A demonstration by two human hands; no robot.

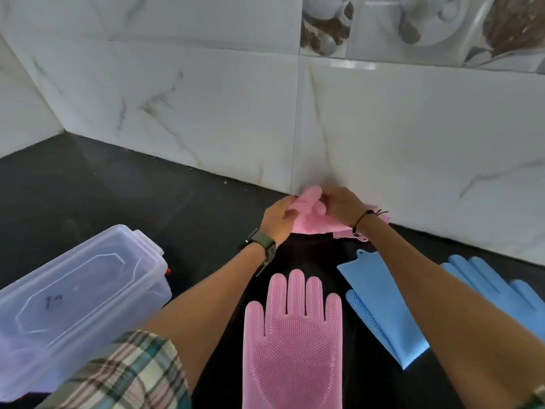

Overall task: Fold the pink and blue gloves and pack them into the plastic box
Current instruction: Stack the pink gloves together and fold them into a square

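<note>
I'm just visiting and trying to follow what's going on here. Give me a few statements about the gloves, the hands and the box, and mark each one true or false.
1. Both hands, left hand and right hand, grip one pink bristled silicone glove near the white tiled wall. True.
2. The clear plastic box stands open. False: its lid is on.
3. A second pink glove lies flat, bristled side up. True.
4. The blue silicone gloves are already in the box. False: they lie on the dark counter.

Both hands, left hand (pixel 278 221) and right hand (pixel 342 203), pinch a crumpled pink glove (pixel 309 215).
</note>
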